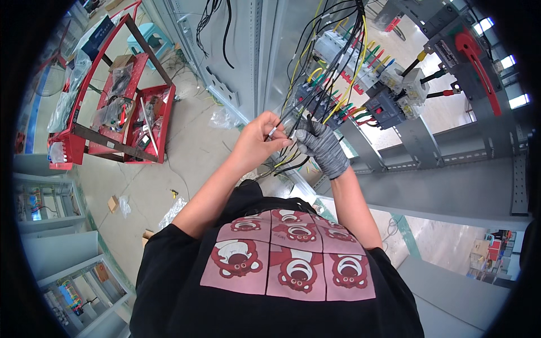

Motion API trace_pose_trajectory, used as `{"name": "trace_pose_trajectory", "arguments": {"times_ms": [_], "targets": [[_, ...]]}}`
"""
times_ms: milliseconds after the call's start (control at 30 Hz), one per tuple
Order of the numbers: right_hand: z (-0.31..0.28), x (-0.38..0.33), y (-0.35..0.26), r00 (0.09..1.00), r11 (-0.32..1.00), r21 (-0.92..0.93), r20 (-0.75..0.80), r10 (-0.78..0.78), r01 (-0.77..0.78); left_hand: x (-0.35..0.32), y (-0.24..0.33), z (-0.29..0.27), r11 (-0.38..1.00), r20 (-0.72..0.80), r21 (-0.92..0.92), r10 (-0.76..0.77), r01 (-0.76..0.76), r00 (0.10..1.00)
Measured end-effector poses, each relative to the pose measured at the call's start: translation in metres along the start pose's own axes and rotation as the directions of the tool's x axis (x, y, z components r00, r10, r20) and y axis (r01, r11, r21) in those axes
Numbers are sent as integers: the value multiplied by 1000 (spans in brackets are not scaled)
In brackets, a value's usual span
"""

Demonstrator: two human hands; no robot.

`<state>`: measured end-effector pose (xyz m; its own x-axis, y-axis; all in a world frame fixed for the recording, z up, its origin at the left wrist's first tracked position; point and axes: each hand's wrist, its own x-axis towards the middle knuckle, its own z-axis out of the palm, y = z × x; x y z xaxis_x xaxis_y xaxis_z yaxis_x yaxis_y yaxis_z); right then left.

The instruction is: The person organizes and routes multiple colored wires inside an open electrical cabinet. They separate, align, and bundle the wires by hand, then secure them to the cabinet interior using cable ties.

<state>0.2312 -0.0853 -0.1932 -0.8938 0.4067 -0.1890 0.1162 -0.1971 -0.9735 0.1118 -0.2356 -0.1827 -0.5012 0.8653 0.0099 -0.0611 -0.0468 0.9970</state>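
Observation:
Bare, my left hand pinches a thin black wire that carries a small white sleeve. Close beside it, my right hand wears a grey striped glove and is closed around several black wires. The bundle of black and yellow wires hangs down from above and passes through both hands. Just behind the gloved hand sits a row of dark circuit breakers with red, green and yellow wire ends. A white row of breakers is mounted above them. To their right is a larger dark breaker.
The grey metal cabinet frame surrounds the wiring. At the right a switch unit bears a long red handle. A red tool cart with bags and tools stands left, by a light blue stool. Plastic wrap lies on the floor.

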Motion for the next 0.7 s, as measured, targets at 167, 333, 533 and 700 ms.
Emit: {"name": "trace_pose_trajectory", "arguments": {"times_ms": [167, 333, 533, 700], "targets": [[-1, -4, -6, 999, 999, -37, 45, 18, -16, 3, -11, -1, 999, -20, 32, -14, 15, 1000], [-8, -7, 1, 939, 963, -199, -255, -230, 182, 2, -5, -1, 999, -56, 42, -32, 35, 998], [-15, -2, -20, 804, 923, -144, -456, -381, 356, 1, -1, -1, 995, -43, 82, -49, 52, 998], [1, -3, -23, 985, 941, -311, -68, -159, 131, 2, -5, 1, 997, -43, 64, -32, 35, 999]]}}
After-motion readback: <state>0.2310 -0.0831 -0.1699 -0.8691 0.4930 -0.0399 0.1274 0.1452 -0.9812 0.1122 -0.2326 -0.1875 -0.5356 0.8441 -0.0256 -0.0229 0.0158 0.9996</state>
